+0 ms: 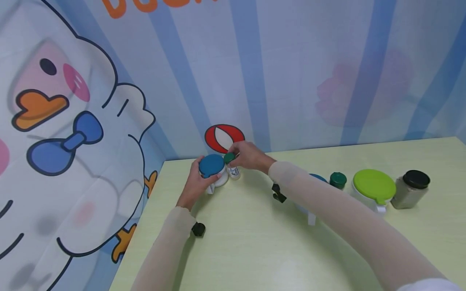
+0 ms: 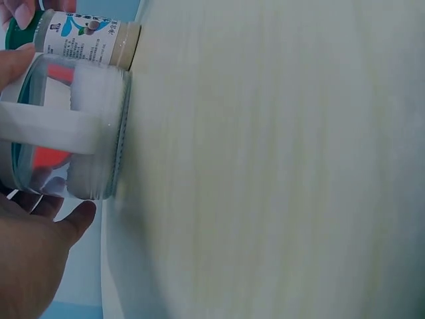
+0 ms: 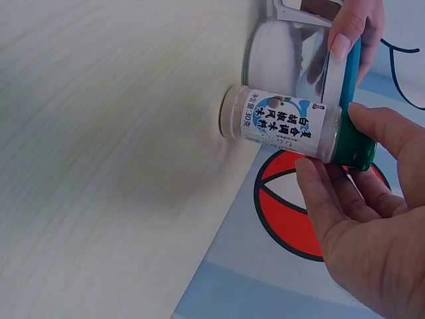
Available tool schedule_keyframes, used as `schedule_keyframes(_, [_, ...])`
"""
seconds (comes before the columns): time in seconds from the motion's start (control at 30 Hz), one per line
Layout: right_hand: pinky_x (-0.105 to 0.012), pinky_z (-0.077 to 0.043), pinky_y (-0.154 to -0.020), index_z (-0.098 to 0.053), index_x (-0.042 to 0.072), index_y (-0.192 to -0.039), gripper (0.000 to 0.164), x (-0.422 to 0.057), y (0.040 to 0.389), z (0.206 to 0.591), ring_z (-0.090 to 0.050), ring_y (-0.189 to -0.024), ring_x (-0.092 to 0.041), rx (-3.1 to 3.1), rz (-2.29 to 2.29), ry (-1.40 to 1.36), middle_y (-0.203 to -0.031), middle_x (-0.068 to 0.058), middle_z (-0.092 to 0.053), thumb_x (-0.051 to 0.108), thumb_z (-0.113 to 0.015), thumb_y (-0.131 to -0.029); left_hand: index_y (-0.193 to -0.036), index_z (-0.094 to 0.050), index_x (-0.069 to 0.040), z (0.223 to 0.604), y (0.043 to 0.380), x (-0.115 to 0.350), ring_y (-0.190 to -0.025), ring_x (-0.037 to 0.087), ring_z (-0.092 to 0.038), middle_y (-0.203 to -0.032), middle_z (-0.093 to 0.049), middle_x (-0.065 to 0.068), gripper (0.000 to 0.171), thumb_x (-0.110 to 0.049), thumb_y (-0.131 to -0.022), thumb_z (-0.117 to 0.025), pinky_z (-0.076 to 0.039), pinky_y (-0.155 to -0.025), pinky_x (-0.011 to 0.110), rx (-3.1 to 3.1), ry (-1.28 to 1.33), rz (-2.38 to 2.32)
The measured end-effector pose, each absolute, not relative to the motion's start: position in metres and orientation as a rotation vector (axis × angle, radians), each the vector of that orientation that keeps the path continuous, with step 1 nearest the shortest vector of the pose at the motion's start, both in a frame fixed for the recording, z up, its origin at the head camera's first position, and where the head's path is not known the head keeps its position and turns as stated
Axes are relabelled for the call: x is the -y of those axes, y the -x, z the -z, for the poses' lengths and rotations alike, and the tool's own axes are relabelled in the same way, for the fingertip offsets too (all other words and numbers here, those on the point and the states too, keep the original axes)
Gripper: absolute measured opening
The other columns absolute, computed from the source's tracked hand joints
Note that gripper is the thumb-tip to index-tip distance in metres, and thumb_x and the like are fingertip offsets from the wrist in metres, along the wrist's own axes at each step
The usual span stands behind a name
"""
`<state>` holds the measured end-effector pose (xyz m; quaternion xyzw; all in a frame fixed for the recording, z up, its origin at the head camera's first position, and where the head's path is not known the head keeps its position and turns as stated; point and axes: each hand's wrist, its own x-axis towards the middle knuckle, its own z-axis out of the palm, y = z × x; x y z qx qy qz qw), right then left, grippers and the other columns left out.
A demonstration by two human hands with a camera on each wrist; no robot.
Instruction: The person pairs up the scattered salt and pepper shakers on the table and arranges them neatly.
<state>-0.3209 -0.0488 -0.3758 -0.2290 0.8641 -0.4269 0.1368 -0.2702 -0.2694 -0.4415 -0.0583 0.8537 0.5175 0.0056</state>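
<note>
At the table's far left corner, my left hand [image 1: 194, 182] grips a clear seasoning jar [image 1: 212, 165] with a blue lid, a white handle and white contents. Its thumb lies across the lid's near edge, fingers round the far side. Close beside the jar, on its right, stands a small white-pepper bottle [image 1: 234, 173] with a green cap. My right hand [image 1: 251, 155] pinches that bottle by the cap. The right wrist view shows the thumb on the cap [image 3: 354, 141] and the bottle's printed label. Both containers stand upright with their bases at the tabletop [image 2: 252, 166].
On the right stand a second blue-lidded jar [image 1: 318, 177], partly behind my right forearm, a green-capped bottle [image 1: 338, 180], a jar with a lime-green lid [image 1: 374, 186] and a black-lidded jar [image 1: 411, 189]. A printed cloth wall [image 1: 291, 81] rises behind the table.
</note>
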Motion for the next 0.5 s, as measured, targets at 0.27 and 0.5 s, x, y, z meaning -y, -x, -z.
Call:
schedule_keyframes(0.27, [-0.030,-0.058,-0.089,-0.065,0.007,-0.122,0.037,0.0487,0.3209,0.3755,-0.064,-0.103,-0.022,-2.488,1.250,0.669,-0.114,-0.008,-0.068,0.013,-0.080,-0.089,-0.161,-0.016,-0.020,0.4401,0.2709,0.2671,-0.150,0.034,-0.026,-0.164,-0.024,0.007,0.100,-0.038,-0.087,-0.081,-0.032,-0.119,0.056,-2.679,0.219,-1.618])
schedule_keyframes(0.5, [-0.031,-0.058,-0.090,-0.065,0.006,-0.122,0.036,0.0482,0.3205,0.3753,-0.063,-0.106,-0.023,-2.465,1.255,0.664,-0.116,-0.008,-0.067,0.013,-0.079,-0.089,-0.159,-0.019,-0.016,0.4416,0.2717,0.2667,-0.148,0.034,-0.030,-0.162,-0.029,0.008,0.099,-0.038,-0.086,-0.082,-0.033,-0.118,0.056,-2.669,0.235,-1.631])
